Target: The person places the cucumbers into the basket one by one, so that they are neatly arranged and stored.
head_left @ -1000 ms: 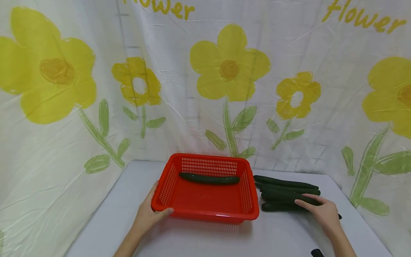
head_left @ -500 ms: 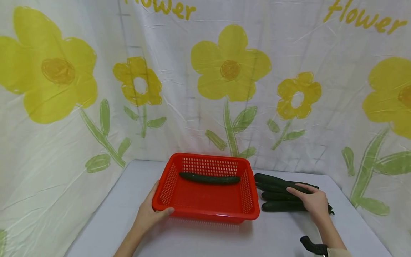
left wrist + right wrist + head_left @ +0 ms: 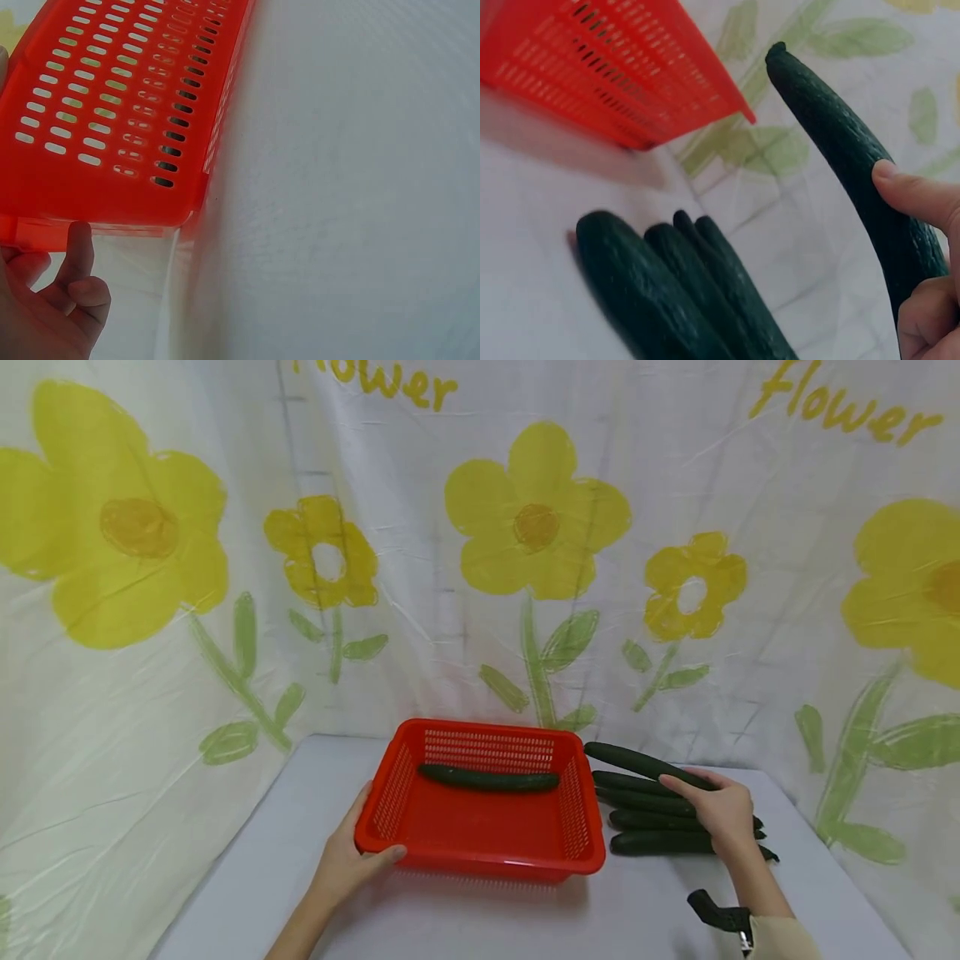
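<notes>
A red plastic basket (image 3: 480, 864) stands on the table with one dark green cucumber (image 3: 487, 778) lying along its far side. My left hand (image 3: 343, 860) grips the basket's left front corner, thumb over the rim; in the left wrist view, fingers of the left hand (image 3: 56, 300) touch the basket (image 3: 97, 187) rim. Thumb and fingers of my right hand (image 3: 723, 810) pinch another cucumber (image 3: 637, 762), raised and slanting toward the basket's right back corner. The right wrist view shows that cucumber (image 3: 840, 135) held apart from the others.
Several cucumbers (image 3: 660, 842) lie side by side on the white table (image 3: 450, 927), right of the basket. Behind the table hangs a white curtain (image 3: 405, 652) with yellow flowers. A black wrist device (image 3: 717, 912) sits by the right sleeve (image 3: 783, 937).
My right hand has moved back and slightly left, lifting one cucumber off the pile. The left hand and the basket have stayed in place.
</notes>
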Motion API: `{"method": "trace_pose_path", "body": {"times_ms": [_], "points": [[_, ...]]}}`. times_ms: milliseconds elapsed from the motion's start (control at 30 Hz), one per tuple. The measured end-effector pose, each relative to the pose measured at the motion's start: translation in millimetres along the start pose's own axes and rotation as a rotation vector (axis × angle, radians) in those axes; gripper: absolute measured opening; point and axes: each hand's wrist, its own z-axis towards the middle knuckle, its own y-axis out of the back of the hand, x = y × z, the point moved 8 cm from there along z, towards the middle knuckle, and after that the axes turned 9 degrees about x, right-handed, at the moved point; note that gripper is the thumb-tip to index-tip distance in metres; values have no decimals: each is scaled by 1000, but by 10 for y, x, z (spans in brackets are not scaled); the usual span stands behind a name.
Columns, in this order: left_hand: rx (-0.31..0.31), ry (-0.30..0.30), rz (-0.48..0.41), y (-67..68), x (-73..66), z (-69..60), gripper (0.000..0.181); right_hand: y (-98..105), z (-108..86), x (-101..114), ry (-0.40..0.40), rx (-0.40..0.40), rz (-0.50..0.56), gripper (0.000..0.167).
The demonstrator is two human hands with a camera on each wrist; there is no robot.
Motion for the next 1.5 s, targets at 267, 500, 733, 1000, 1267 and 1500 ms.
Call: {"method": "trace_pose_path", "body": {"times_ms": [267, 500, 733, 1000, 1267, 1500], "points": [[40, -30, -31, -151, -48, 84, 113, -76, -24, 110, -4, -30, 13, 82], [16, -8, -10, -38, -26, 39, 112, -440, 49, 491, 77, 61, 75, 79], [20, -11, -33, -40, 9, 36, 113, -662, 91, 761, 109, 105, 110, 75], [42, 12, -5, -57, 12, -18, 113, -956, 63, 879, 127, 122, 125, 74], [42, 23, -19, -58, 9, -15, 113, -1346, 94, 1105, 155, 144, 182, 63], [32, 7, -24, -46, 9, 22, 112, -1707, 139, 1290, 149, 201, 240, 65]]}}
